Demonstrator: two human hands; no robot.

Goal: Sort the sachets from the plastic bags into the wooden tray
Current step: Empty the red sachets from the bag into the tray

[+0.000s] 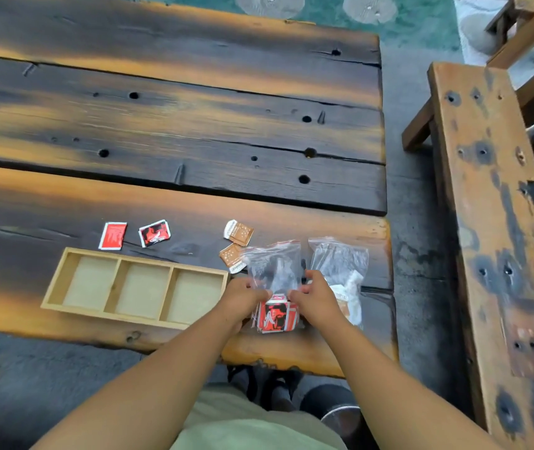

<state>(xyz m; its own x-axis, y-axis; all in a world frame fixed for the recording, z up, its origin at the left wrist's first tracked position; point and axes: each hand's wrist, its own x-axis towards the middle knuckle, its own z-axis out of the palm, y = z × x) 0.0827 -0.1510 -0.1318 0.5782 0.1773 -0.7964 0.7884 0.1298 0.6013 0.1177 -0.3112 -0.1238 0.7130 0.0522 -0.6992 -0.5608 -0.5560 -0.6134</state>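
Note:
A wooden tray (54,293) with three bare compartments lies on the table near its front edge. To its right, both hands grip a clear plastic bag (275,264) holding red and black sachets (275,315). My left hand (243,295) pinches the bag's left side, my right hand (316,298) its right side. A second clear bag (340,264) with white and brown sachets lies just to the right. Loose on the table beyond the tray are a red sachet (113,235), a red-black sachet (154,233) and two brown sachets (238,232) (231,257).
The dark plank table (178,125) stretches far back and left. Its right edge runs just past the second bag. A wooden bench (492,206) stands to the right across a gap of grey floor. My lap and shoes show below the table edge.

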